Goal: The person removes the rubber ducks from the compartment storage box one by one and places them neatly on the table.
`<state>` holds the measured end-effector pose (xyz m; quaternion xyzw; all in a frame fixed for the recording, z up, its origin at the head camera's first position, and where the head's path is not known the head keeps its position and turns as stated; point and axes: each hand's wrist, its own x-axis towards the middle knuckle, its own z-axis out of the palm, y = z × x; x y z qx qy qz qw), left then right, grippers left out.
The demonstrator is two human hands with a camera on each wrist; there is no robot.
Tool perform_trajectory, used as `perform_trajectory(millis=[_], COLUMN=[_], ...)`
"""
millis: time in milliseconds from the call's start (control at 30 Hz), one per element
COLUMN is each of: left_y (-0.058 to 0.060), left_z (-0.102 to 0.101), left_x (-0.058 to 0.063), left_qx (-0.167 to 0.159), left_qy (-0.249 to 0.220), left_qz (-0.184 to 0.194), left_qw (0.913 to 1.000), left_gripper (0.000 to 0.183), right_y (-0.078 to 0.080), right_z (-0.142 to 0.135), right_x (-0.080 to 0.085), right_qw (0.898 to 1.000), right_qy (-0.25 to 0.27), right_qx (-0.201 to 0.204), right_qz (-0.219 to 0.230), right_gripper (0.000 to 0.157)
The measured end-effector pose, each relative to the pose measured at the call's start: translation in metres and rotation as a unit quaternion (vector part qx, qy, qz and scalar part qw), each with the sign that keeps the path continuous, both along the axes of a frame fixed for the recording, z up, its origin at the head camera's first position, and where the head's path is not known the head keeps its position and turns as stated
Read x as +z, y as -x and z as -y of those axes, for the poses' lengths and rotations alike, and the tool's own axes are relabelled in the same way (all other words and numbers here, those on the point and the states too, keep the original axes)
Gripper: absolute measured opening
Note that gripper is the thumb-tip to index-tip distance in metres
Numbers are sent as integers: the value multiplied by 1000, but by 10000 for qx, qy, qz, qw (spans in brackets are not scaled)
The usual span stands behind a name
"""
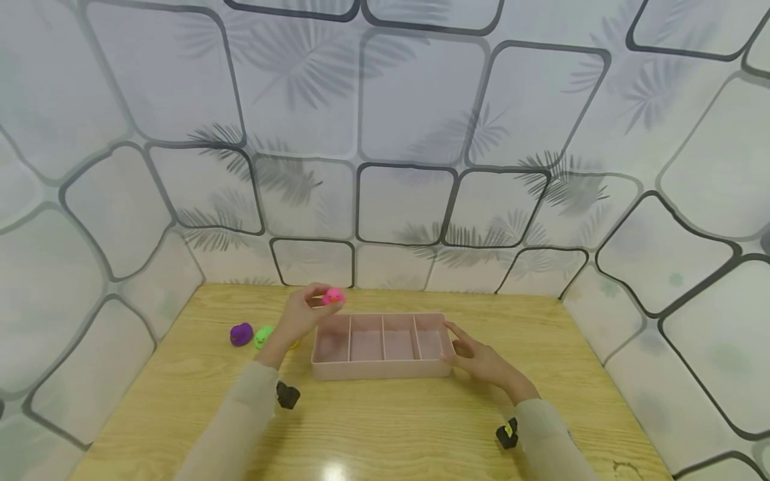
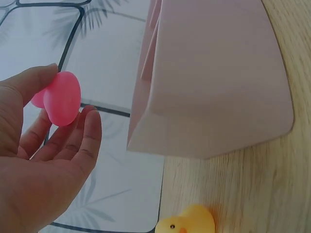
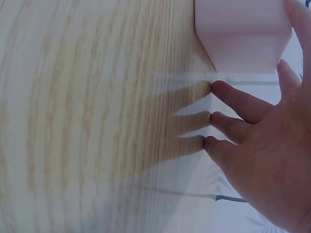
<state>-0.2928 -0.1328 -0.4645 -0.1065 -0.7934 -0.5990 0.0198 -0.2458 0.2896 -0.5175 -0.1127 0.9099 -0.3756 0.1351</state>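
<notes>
My left hand (image 1: 299, 314) pinches a pink rubber duck (image 1: 333, 296) between thumb and fingers, raised near the back left corner of a pale pink organizer box (image 1: 385, 371). In the left wrist view the duck (image 2: 64, 99) shows its smooth rounded side, off to the side of the box wall (image 2: 218, 73). The box has a row of several compartments, and no duck shows in them. At its right end, my right hand (image 1: 481, 361) touches the wall with thumb and forefinger. The other fingers (image 3: 243, 102) of that hand extend with their tips at the table.
Left of the box on the wooden table (image 1: 385, 427) stand a purple duck (image 1: 241, 334) and a green duck (image 1: 263, 337). A yellow duck (image 2: 194, 223), mostly behind my left wrist in the head view, sits close to the box. Patterned walls (image 1: 409, 207) enclose the table's back and sides.
</notes>
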Motion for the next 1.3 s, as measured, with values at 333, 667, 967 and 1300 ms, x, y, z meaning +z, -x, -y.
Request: perform_trajectory(millis=[333,667,967,1300], left_y=[-5,-8,-10,-15], left_z=[28,57,83,106], left_x=[4,2,1,0], left_qx=[301,443,658,908], left_qy=[485,633,709,944], left_qz=[242,318,341,228], left_qw=[9981,9965,9947,9911], left_gripper=[49,58,63,60], right_y=[1,2,0,-1], right_z=[-1,-1,0,1], right_x=[-2,-4,-2,0], right_qw=[10000,10000,10000,10000], right_qy=[-8,26,43,-7], right_qx=[-22,-21,-20,-44], right_qz=[-24,-4,-7,-11], right_gripper=[82,82,83,83])
